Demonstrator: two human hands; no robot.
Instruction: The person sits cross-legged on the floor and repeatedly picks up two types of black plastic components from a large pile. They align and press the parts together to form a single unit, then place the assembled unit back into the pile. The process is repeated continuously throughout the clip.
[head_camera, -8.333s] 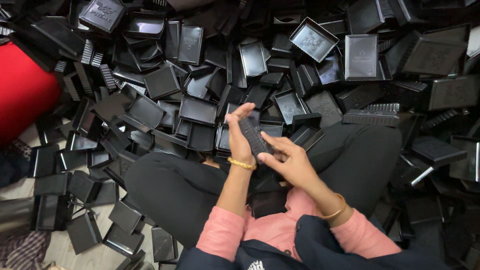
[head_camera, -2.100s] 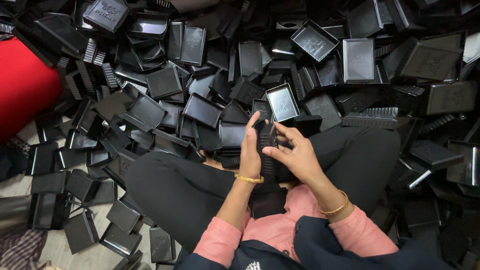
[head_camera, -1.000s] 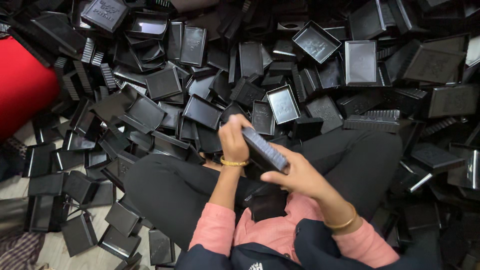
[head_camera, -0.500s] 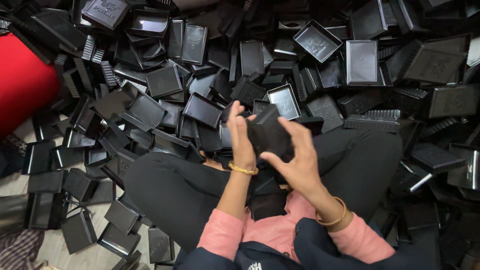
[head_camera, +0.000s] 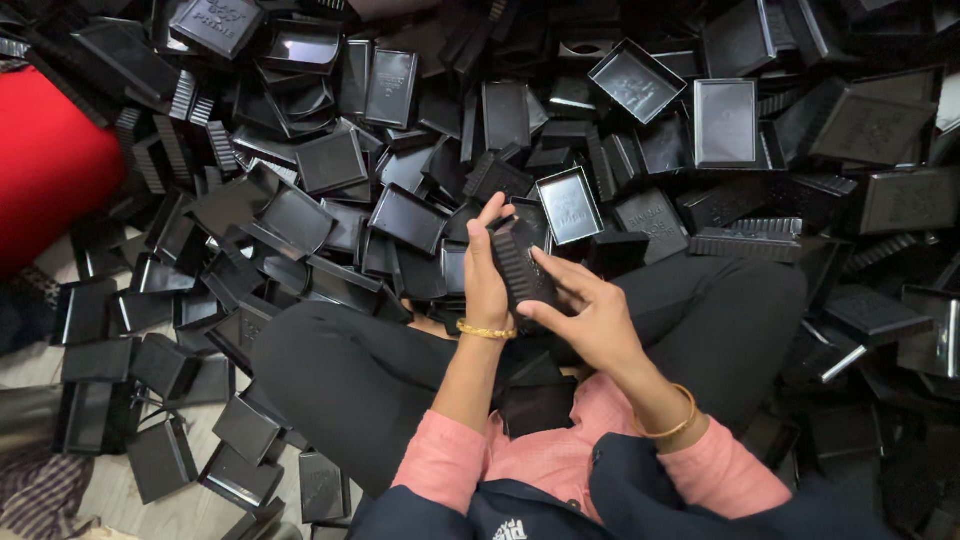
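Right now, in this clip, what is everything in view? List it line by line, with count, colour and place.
shallow black plastic trays: too many to count, black, heaped on the floor around the seated person
stack of ribbed black plastic trays: one stack, black, held between both hands above the lap
red rounded object: one, red, left edge
pale floor: bare patch, bottom left
gold bangles: two, one on each wrist
left hand: fingers around the stack
right hand: fingers on the stack
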